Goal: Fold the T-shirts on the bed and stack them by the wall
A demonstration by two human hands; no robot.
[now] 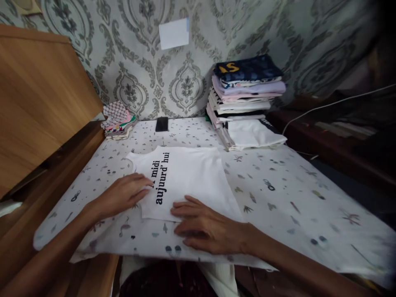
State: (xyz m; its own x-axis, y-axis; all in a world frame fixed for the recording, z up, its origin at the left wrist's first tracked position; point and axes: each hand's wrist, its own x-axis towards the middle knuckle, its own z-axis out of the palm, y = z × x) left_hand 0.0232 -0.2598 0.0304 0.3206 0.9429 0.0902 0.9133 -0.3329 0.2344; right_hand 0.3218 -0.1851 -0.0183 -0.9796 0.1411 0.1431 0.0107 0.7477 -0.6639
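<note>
A white sleeveless top (pixel 198 177) lies spread on the table, its neck toward the left. Black lettering, partly reading "midi aujuurd' hui", runs sideways near the neck end. My left hand (pixel 128 190) rests over the neck and near shoulder, fingers stretched toward the print and covering its start. A small gap shows between its thumb and fingers. Along the near edge of the top, my right hand (pixel 204 227) lies flat with fingers spread, the upper ones on the cloth and the lower ones by the table cover.
A patterned white cover (pixel 272 214) drapes the table. At the back right stands a tall stack of folded clothes (pixel 247 90); a smaller folded pile (pixel 117 121) sits back left. A dark phone (pixel 161 124) lies near the wall. A wooden panel (pixel 43 99) rises at left.
</note>
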